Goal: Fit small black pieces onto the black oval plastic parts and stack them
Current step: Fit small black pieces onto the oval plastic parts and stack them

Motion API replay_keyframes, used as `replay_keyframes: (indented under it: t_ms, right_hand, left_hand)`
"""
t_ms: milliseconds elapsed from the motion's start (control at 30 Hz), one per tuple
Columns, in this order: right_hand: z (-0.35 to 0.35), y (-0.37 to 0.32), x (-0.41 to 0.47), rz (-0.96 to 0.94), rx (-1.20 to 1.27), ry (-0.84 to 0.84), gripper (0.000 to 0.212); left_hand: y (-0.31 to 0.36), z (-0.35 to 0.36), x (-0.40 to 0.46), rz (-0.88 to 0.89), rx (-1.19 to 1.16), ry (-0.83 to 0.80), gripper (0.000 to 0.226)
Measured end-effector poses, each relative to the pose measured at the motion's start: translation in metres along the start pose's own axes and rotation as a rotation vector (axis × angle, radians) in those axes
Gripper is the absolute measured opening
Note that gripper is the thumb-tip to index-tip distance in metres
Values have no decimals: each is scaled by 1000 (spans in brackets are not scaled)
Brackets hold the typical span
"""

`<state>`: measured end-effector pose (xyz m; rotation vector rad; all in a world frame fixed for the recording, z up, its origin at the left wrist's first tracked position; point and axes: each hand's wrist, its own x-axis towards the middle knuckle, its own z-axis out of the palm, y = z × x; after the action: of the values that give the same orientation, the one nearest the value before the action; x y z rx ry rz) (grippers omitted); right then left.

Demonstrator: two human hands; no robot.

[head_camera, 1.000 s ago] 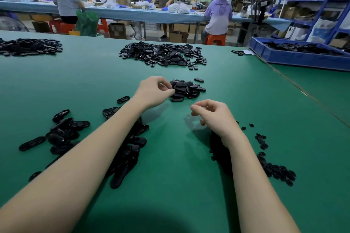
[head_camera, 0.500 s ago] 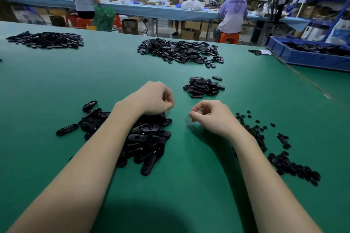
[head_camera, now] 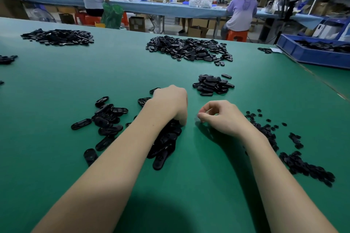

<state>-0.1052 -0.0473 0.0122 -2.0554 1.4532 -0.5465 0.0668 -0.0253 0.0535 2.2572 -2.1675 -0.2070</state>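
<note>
My left hand (head_camera: 170, 104) reaches down into a heap of black oval parts (head_camera: 164, 143), its fingers curled onto one at the heap's top; the fingertips are hidden. More oval parts (head_camera: 108, 119) lie loose to the left. My right hand (head_camera: 223, 117) hovers just right of it, with thumb and forefinger pinching what looks like a small black piece (head_camera: 202, 121). Small black pieces (head_camera: 306, 166) are scattered along my right forearm. A low stack of oval parts (head_camera: 212, 85) sits beyond both hands.
The green table (head_camera: 208, 166) carries a large pile of oval parts (head_camera: 189, 49) at the far middle and another pile (head_camera: 58, 37) at the far left. A blue tray (head_camera: 312, 55) with black parts stands at the far right. Three people work at a table behind.
My left hand has drawn back from the stack beyond and dropped onto the near heap of oval parts. My right hand stays curled in about the same spot. The camera has tilted.
</note>
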Motion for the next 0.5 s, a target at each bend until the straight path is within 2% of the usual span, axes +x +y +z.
replay_keyframes:
  t_ms: [167,233,333,500]
  right_hand:
    - [-2,-1,-2,-23,83,24,5]
    - [-3,0,-2,-18,135,46,4]
    - [-7,1,-3,13,223,69,3]
    - [-19,4,-6,65,438,60,7]
  left_hand:
    - [2,0,-4,68,50,61,13]
    - [1,-1,-2,88,-11,96,10]
    - [-5,-5,3,161,-290,107,15]
    - [-3,-2,6,260,-926,108,26]
